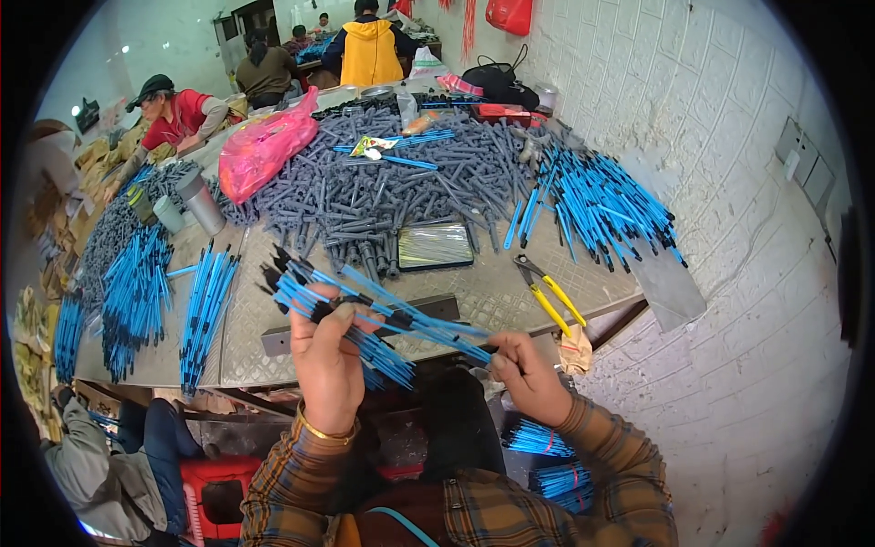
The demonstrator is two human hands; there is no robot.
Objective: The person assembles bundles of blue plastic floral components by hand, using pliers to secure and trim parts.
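Note:
My left hand (328, 369), with a yellow bracelet at the wrist, is closed around a bundle of thin blue rods with black ends (385, 357). The bundle hangs in front of me over the table's near edge. My right hand (530, 376) pinches the tips of a few more blue rods (436, 326). Those rods slant from upper left down to my right fingers and pass over the bundle, their black fittings near my left fingers. A dark metal bar (273, 343) lies on the table behind my hands.
Grey plastic pieces (355, 187) heap across the table (510, 283). Blue rods (606, 205) pile at right, with more bunches (208, 314) at left. Yellow-handled pliers (550, 294), a tray of thin pins (436, 246) and a pink bag (269, 150) lie there. Several people sit beyond; a white wall stands right.

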